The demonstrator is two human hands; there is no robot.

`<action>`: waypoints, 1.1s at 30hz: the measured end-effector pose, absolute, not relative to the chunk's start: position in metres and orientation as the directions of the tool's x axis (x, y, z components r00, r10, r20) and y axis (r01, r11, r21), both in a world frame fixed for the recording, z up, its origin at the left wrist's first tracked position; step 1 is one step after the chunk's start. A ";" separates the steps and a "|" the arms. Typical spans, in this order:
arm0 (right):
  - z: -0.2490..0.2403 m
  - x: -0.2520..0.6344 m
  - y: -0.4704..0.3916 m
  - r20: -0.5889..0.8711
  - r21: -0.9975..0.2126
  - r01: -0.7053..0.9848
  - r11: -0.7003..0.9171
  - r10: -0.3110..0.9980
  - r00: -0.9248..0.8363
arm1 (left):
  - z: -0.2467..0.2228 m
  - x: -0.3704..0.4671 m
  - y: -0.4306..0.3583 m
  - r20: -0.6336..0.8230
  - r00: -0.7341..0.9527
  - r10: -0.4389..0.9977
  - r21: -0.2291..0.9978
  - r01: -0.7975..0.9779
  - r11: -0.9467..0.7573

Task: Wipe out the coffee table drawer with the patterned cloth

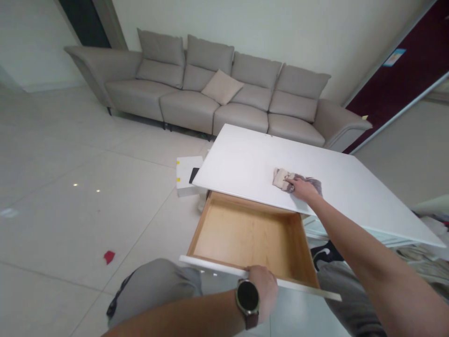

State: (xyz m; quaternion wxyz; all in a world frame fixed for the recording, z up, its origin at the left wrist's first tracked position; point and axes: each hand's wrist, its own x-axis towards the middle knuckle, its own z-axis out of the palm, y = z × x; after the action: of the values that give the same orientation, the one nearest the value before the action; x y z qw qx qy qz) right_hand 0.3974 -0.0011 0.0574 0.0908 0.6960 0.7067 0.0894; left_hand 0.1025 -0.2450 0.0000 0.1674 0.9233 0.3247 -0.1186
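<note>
There is one left grip (264,286) and one right grip (304,188), two in all, with one watch (247,296). One bench (245,159), one drawer (242,229) and one cloth (281,178) show. One sofa (115,61) has four seats (189,108), four back cushions (210,58) and one loose pillow (222,87). One box (185,169), one red scrap (109,256).

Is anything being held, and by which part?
Left hand holds the drawer by its front edge. Right hand rests on the cloth; whether it grips cannot be told.
</note>
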 end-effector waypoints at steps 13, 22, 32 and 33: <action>0.007 0.296 -0.099 -0.219 0.042 0.895 0.445 0.878 -0.426 | -0.004 0.096 -0.254 -0.237 0.807 0.542 0.212 0.587 -0.781; -0.096 0.218 -0.108 -0.345 -0.059 0.753 0.656 0.694 -0.631 | 0.007 0.094 -0.247 -0.304 0.787 0.537 0.300 0.614 -0.730; -0.089 0.325 -0.116 -0.426 0.127 0.983 0.135 0.902 -0.069 | 0.000 0.096 -0.251 -0.254 0.775 0.578 0.258 0.631 -0.732; -0.089 0.337 -0.121 -0.413 0.141 0.987 0.083 0.910 -0.018 | -0.003 0.097 -0.253 -0.244 0.768 0.592 0.249 0.640 -0.727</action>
State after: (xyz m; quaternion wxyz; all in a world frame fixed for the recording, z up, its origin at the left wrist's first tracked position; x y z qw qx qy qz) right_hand 0.3372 -0.1205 -0.0892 0.2035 0.6706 0.7072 -0.0936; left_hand 0.0966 -0.2527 -0.0027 0.1610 0.9263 0.3325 -0.0741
